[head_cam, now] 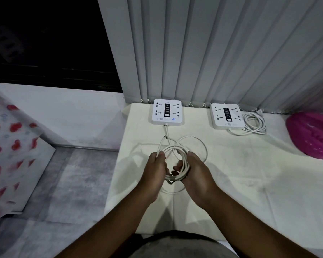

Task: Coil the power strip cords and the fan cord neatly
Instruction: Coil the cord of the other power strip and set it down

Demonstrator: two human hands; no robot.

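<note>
Two hands, one cord, two strips

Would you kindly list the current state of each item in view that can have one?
Left power strip: flat on the table, nothing plugged in.
Its cord: partly coiled, one loop still loose on the table.
Right power strip: flat, sockets empty.
Right strip's cord: coiled beside it.
Left hand: closed on the coil.
Right hand: closed on the coil.
Blinds: closed.
</note>
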